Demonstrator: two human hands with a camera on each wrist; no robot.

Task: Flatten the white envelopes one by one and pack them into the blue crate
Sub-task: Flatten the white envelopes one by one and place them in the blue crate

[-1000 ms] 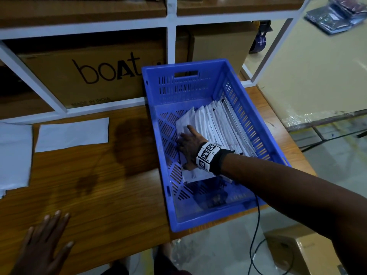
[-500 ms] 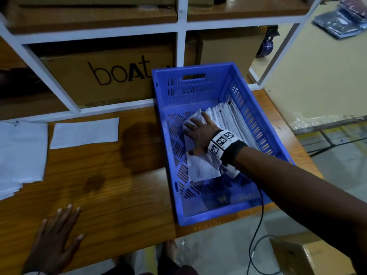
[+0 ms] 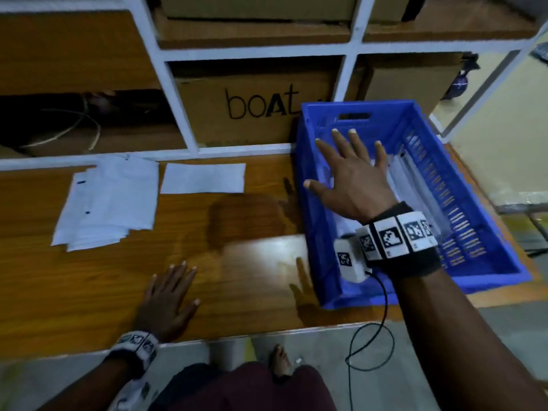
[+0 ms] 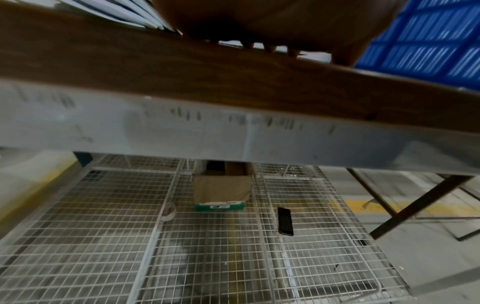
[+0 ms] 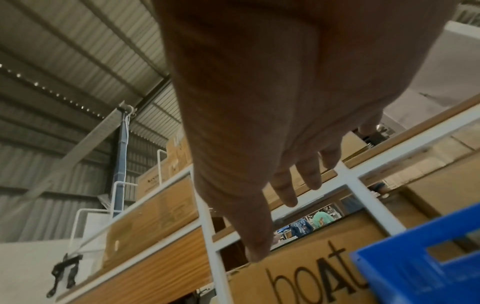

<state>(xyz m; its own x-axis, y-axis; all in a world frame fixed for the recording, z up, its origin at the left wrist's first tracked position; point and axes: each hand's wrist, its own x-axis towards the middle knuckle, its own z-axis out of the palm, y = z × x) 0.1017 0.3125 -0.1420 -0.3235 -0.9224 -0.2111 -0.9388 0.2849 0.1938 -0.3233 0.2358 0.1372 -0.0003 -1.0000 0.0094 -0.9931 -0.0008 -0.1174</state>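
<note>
The blue crate (image 3: pixel 504 250) stands at the right end of the wooden table, with white envelopes (image 3: pixel 412 185) leaning inside it. My right hand (image 3: pixel 350 176) hovers above the crate's left half, fingers spread and straight, holding nothing; the right wrist view shows its palm (image 5: pixel 259 102) empty above the crate rim (image 5: pixel 415 265). My left hand (image 3: pixel 169 295) lies flat on the table near its front edge, fingers spread. A loose pile of white envelopes (image 3: pixel 109 200) sits at the back left, and one flat envelope (image 3: pixel 203 178) lies beside it.
A white shelf frame (image 3: pixel 178 108) with cardboard boxes, one marked "boAt" (image 3: pixel 255 108), rises right behind the table. A black cable (image 3: pixel 373 330) hangs from my right wrist over the table's front edge. Under the table are wire mesh, a small box (image 4: pixel 221 191) and a phone (image 4: pixel 285 221).
My right hand has lifted off the envelopes in the crate and risen above it, moving left with fingers spread. The view has swung left. My left hand stays flat on the table.
</note>
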